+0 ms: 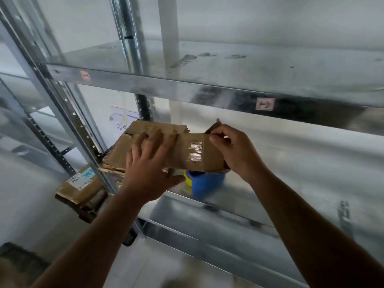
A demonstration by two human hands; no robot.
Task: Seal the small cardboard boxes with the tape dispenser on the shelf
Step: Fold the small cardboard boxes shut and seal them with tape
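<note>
A small flattened cardboard box [193,152] with bits of old clear tape on its face is held above the middle shelf [239,202]. My left hand [149,163] lies spread over its left half, thumb underneath. My right hand [234,150] pinches a raised flap at its right end. Behind and left of it lies a stack of more flattened cardboard boxes [122,150] on the shelf. The blue and yellow tape dispenser [204,181] stands on the shelf right below the held box, partly hidden by it.
The metal rack has an upper shelf [207,88] just above my hands and an upright post [68,121] on the left. More cardboard with a printed label [81,188] lies left of the post, lower down. The view is blurred.
</note>
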